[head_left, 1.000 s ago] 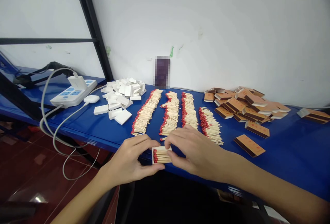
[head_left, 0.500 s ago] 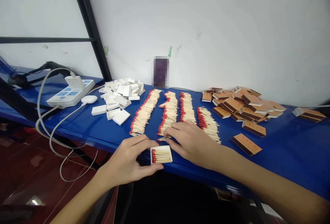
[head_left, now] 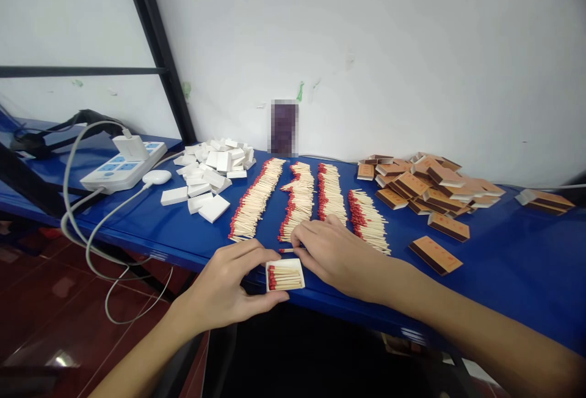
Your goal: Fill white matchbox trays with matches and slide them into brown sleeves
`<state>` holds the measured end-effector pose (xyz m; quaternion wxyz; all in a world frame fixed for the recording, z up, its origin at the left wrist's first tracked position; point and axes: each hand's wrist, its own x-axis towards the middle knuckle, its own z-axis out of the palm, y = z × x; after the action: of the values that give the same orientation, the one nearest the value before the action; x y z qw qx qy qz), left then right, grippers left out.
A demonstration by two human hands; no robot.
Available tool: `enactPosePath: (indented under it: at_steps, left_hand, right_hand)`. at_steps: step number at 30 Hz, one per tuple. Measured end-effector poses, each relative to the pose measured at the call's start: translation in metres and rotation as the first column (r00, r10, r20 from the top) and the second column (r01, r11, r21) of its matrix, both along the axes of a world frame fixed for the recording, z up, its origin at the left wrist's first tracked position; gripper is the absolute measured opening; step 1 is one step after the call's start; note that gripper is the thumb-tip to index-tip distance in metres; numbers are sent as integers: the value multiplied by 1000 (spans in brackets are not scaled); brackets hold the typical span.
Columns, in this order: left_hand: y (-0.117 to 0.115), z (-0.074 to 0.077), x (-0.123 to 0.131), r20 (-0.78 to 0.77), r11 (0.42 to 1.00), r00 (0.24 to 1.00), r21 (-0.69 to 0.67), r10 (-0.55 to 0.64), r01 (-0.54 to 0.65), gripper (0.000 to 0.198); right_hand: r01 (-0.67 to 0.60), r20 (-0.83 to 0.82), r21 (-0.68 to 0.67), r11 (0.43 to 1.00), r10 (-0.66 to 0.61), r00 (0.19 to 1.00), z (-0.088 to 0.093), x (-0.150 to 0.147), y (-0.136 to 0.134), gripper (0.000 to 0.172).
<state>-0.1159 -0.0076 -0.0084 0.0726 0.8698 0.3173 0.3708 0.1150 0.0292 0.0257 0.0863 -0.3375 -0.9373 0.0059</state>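
Between the thumb and fingers of my left hand [head_left: 231,285] is a small white matchbox tray [head_left: 269,286], tilted toward me at the table's front edge. Several red-headed matches [head_left: 284,277] lie side by side in it, heads to the left. Just above the tray, my right hand [head_left: 334,254] pinches a match [head_left: 286,250], its red head pointing left and its other end hidden by my fingers. Long rows of loose matches [head_left: 259,199] lie behind my hands, with a shorter row [head_left: 368,224] at the right, partly behind my right wrist.
White trays [head_left: 215,166] are heaped at the back left. Orange matchbox sleeves [head_left: 425,184] form a pile at the right, a few lying apart on the blue table [head_left: 508,264]. A power strip [head_left: 123,169] with white cables stands at the left by a black frame post [head_left: 158,50].
The pinched match has turned a little and now lies more level, with less of its stick showing. My left hand holds the tray almost still.
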Motion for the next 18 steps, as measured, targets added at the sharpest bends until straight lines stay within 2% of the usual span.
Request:
enactPosePath:
  at_steps: [4,7,15,18]
  left_hand:
    - [0,0,0,-4,1000,1000,-2,6,-6,29]
    - [-1,-1,-1,-8,1000,1000,-11,0,0,30]
    - [-2,0,-1,-10,1000,1000,-12,9,-9,28]
    - [-2,1,0,-1,1000,1000,-3,22,-22,27]
  right_hand:
    - [-36,30,145,989,32,999,-2,1,-1,19]
    - [-16,16,189,982,13,1000,-2,1,-1,19]
    - [19,-45,89,996,-15,999,7,1,-3,19]
    - [-17,-75,106,994,25,997,10,2,-8,17]
